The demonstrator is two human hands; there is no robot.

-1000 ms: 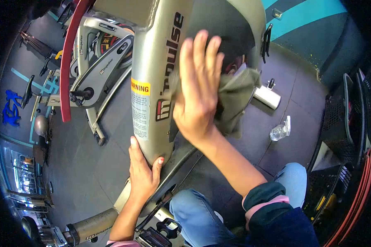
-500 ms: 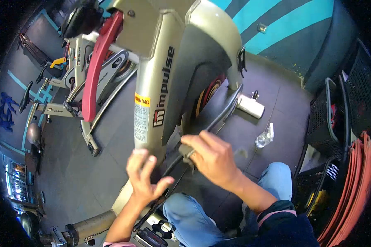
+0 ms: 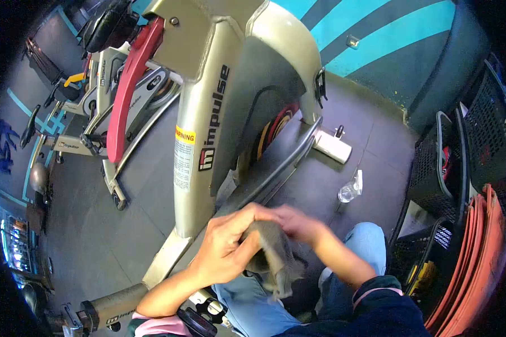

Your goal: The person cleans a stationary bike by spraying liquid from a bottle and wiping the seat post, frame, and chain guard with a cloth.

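A grey cloth (image 3: 278, 255) hangs bunched between my two hands, in front of my knees. My left hand (image 3: 227, 247) is closed on its left side, thumb and fingers pinching the fabric. Against the cloth's upper right edge is my right hand (image 3: 301, 224), blurred by motion, its fingers curled at the fabric. Just beyond the hands stands a silver exercise bike (image 3: 199, 140) marked "impulse", with a yellow warning label (image 3: 185, 136) on its post. A dark curved rail (image 3: 284, 165) runs along the bike's near side, down toward my hands.
A clear spray bottle (image 3: 349, 190) lies on the dark tiled floor (image 3: 371, 135). Black mesh baskets (image 3: 433, 168) and orange mats (image 3: 472, 258) line the right side. Another bike (image 3: 101, 101) stands at the left, behind a red bar (image 3: 132, 95).
My left hand has moved right and closed on the cloth, which was bunched in my right hand against the rail. The cloth now hangs spread between both hands, nearer my knees.
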